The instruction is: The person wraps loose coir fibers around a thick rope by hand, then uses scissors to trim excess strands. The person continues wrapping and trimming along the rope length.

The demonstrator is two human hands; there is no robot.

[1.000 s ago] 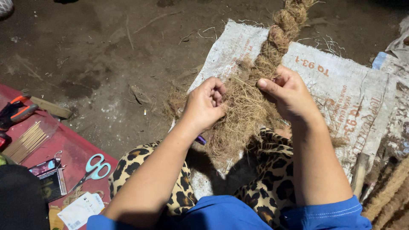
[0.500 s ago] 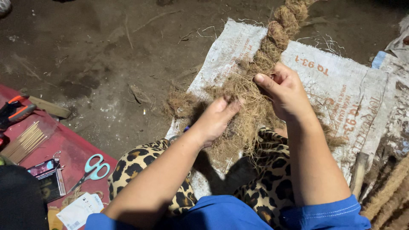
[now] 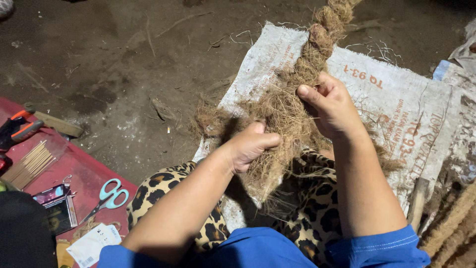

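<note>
A thick braided rope of brown coir fibre (image 3: 317, 44) runs from the top of the head view down to a loose, unbraided bundle of fibre (image 3: 277, 111) over my lap. My right hand (image 3: 333, 106) grips the fibre just below the braided part. Lower down, my left hand (image 3: 248, 146) is closed around the loose strands. Both arms wear blue sleeves, and my legs are in leopard-print cloth (image 3: 317, 208).
A white woven sack (image 3: 406, 109) lies on the dirt floor under the rope. At left, a red mat (image 3: 79, 173) holds teal-handled scissors (image 3: 110, 194), a bundle of thin sticks (image 3: 30, 164), a small packet and an orange-handled tool (image 3: 20, 126). More rope lies at bottom right.
My left hand has slid down the loose fibre, from beside the right hand to lower on the bundle. The right hand has kept its grip near the braid.
</note>
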